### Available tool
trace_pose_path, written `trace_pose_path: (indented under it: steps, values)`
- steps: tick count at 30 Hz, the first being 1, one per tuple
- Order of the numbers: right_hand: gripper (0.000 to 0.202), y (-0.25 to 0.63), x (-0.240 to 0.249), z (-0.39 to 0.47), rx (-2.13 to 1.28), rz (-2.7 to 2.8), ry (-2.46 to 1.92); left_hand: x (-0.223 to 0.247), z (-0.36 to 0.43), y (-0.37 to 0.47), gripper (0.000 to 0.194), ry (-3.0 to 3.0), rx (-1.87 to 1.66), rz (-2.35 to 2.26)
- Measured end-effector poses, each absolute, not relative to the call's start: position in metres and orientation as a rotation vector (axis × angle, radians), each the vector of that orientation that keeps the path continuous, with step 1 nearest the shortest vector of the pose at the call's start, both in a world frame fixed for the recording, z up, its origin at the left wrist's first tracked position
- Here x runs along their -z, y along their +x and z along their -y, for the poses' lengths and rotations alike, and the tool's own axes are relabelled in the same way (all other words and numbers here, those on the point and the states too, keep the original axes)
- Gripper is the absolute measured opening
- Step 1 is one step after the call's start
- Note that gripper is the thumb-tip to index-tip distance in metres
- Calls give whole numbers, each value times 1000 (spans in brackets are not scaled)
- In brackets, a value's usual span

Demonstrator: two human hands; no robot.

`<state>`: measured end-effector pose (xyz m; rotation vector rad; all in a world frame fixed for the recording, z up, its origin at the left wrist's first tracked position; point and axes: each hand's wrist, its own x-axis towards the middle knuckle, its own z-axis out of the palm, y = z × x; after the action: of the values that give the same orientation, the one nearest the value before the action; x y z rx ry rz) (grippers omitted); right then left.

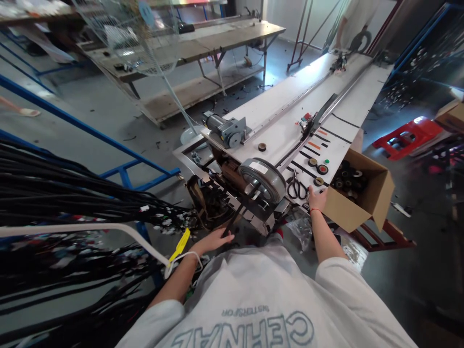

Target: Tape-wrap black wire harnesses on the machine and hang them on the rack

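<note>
The shirt [250, 290] lies nearest. Left hand [217, 239]: fingers loosely curled at the black strip [237, 215] below the wheel [264, 175]; grip indeterminable. Right hand [317, 199]: fingers slightly parted at the table [335, 151] edge, probably bracing, hold indeterminable; tape [318, 181] and scissors [296, 179] adjacent, apparently for reach.

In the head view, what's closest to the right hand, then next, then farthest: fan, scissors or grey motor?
1. Scissors, just left of the right hand.
2. Grey motor, farther left, on the white table.
3. Fan, at the upper left.

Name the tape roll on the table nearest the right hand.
The tape roll just beyond the right hand; the roll showing red and two others lie farther off.
</note>
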<state>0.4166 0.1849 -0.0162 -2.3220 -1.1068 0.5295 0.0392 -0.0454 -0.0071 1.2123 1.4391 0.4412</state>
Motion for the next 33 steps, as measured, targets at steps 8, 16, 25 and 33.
trace_pose_path:
  steps: [8,16,25,33]
  values:
    - [91,418,19,-186,-528,1107,-2311,4,63,50,65,1006,-853,-1656]
    - [90,418,15,-184,-571,1103,-2320,-3,24,67,61,1147,-808,-1667]
    - [90,417,11,-182,-581,1098,-2283,4,-1,76,59,1159,-840,-1660]
    - [84,416,11,-182,-591,1036,-2269,5,5,60,60,1083,-635,-1368]
